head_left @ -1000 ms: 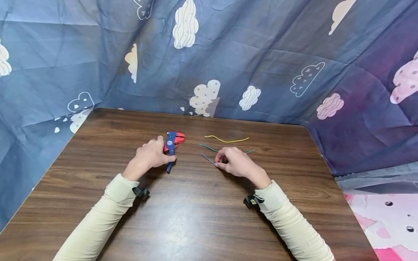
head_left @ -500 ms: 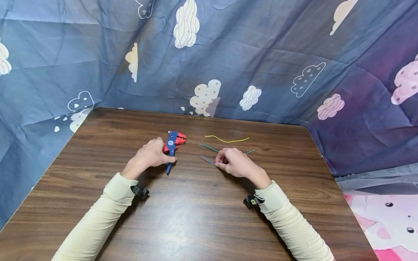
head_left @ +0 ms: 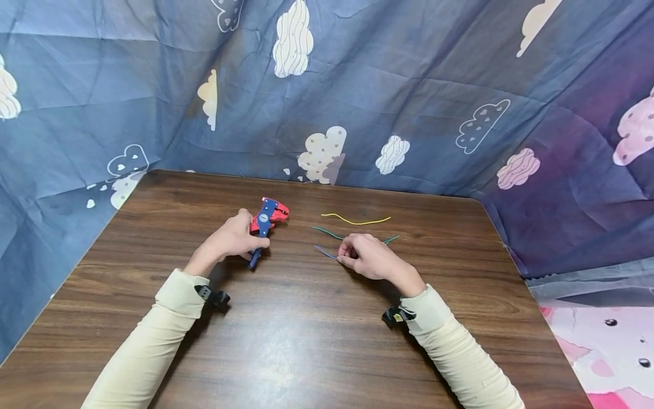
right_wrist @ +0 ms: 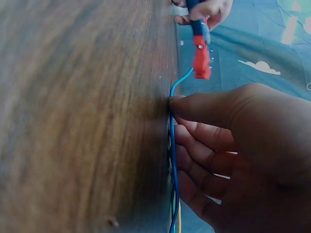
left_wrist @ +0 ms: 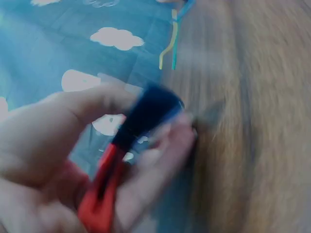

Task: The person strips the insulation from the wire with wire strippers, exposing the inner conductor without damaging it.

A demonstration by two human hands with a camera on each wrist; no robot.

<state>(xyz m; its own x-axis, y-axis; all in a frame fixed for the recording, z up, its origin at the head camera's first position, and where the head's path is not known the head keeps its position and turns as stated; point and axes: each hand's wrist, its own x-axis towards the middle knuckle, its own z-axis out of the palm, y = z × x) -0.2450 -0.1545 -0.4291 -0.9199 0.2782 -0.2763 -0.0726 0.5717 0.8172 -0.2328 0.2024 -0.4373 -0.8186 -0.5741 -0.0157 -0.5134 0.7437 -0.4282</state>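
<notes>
My left hand grips a wire stripper with a blue body and red jaws. Its head points away and to the right, and the blue handle's end sticks out below the thumb. In the left wrist view the wire stripper is blurred between thumb and fingers. Over to the right, my right hand pinches a thin blue wire between thumb and index finger. One end of the blue wire bends up past the fingertips towards the stripper's red jaws; the rest runs down beneath the hand.
A green wire lies just beyond the right hand, its middle hidden behind the fingers. Farther back is a wavy yellow wire. The brown wooden table ends at a cloud-patterned curtain.
The left hand has shifted a little left with the wire stripper, whose handle end swung left. The blue wire's free end dipped slightly, while the right hand stays nearly in place.
</notes>
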